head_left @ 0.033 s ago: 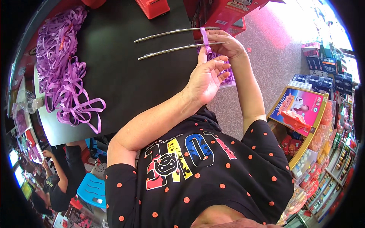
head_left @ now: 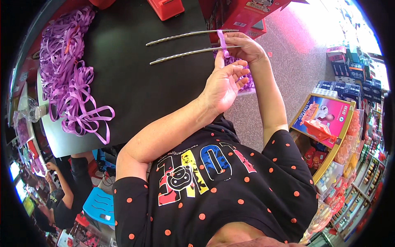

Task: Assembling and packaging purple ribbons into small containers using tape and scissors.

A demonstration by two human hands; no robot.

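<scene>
Two slim metal rods [head_left: 181, 56] with twisted surfaces run side by side above the black tabletop. Near their right ends a purple ribbon [head_left: 222, 41] crosses from one rod to the other. My right hand [head_left: 245, 48] is at that end, its fingers closed on the ribbon beside the lower rod; its grip is partly hidden. From below, my left hand [head_left: 223, 89] reaches in with the palm turned up. One of its fingertips touches the lower end of the ribbon, and its other fingers are loosely bent and apart. More purple ribbon [head_left: 247, 83] is partly visible behind this hand.
A large heap of purple ribbon [head_left: 68, 74] lies along the left of the black table [head_left: 123, 82]. A red container [head_left: 166, 9] and red boxes [head_left: 234, 18] stand at the far side. Right are a display stand [head_left: 323, 119] and stocked shelves. Another person [head_left: 61, 201] and a blue stool [head_left: 100, 206] are lower left.
</scene>
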